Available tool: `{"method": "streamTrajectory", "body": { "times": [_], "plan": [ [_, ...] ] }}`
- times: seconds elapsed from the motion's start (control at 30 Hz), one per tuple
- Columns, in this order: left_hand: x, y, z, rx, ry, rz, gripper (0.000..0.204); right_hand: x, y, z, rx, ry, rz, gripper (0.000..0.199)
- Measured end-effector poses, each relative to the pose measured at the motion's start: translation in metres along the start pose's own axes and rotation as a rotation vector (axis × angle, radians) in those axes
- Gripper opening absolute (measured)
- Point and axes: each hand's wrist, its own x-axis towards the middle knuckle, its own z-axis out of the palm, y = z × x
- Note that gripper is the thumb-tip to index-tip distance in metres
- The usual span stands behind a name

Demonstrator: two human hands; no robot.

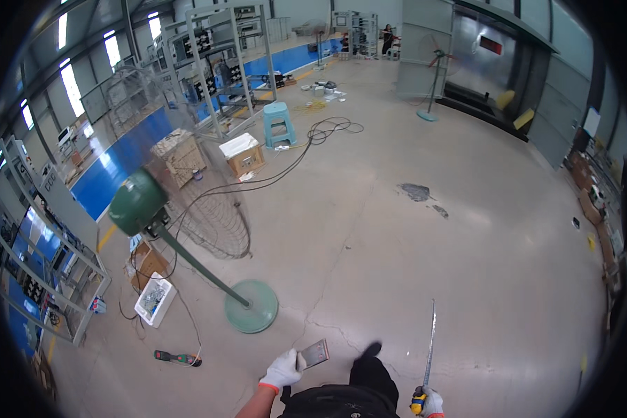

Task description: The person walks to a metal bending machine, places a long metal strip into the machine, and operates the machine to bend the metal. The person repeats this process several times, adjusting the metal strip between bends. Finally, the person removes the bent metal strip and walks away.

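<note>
At the lower middle, my left hand (283,370), in a white glove with an orange cuff, is closed around one end of a phone (315,354), a thin dark-edged rectangle whose face is too small to read. My right hand (432,403), gloved the same way, grips a yellow and black tape measure (418,400) at the bottom edge. Its metal blade (432,338) is drawn out and points forward above the floor.
A green pedestal fan (251,306) stands front left, its cable trailing across the floor. Near it lie a green and black power tool (177,358) and a white foam box (155,299) of small parts. Farther off are a blue stool (279,125), metal frames (216,70) and another fan (432,87).
</note>
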Motion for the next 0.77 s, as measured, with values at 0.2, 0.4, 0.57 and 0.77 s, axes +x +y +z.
{"method": "streamTrajectory", "body": {
  "times": [0.2, 0.4, 0.57, 0.77],
  "plan": [
    [0.279, 0.046, -0.035, -0.259, 0.325, 0.067, 0.031, 0.187, -0.202, 0.096, -0.001, -0.071, -0.004, 0.029],
    [0.538, 0.142, -0.170, -1.290, 0.856, 0.389, 0.050, 0.274, -0.525, 0.346, 0.000, -0.277, -0.135, 0.023],
    [0.690, 0.145, -0.321, -1.929, 0.843, 0.688, 0.052, 0.284, -0.732, 0.592, -0.243, -0.423, -0.399, 0.030],
    [0.851, 0.025, -0.391, -2.319, 1.052, 0.804, 0.055, 0.333, -0.852, 0.835, -0.277, -0.651, -0.333, 0.034]
  ]
}}
